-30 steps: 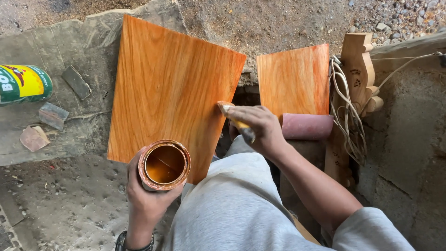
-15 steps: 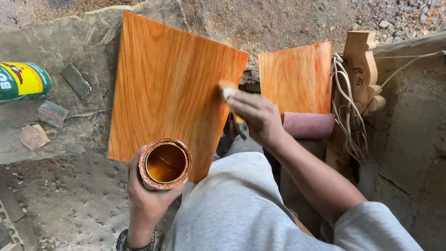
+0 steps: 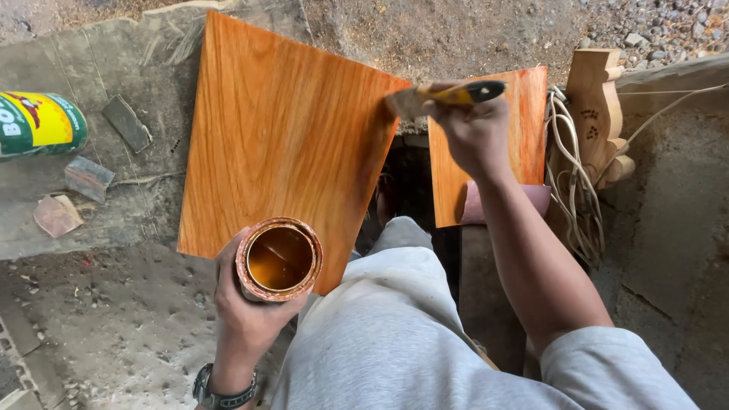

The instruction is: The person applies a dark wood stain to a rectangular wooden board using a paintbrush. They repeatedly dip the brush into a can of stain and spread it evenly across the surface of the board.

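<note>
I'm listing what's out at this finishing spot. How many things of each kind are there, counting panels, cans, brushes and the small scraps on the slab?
Orange wood panels: 2, large and small
Cans: 2, open can in the left hand, green and yellow can
Brushes: 1, brush in the right hand
Small scraps: 3
Total: 8

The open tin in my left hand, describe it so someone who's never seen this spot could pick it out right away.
Start at the large orange-stained wooden board leaning in the middle. At its lower edge the left hand holds a small round tin, open at the top, with amber liquid inside and a stain-crusted rim. The other can, green and yellow, lies on its side far left.
</note>
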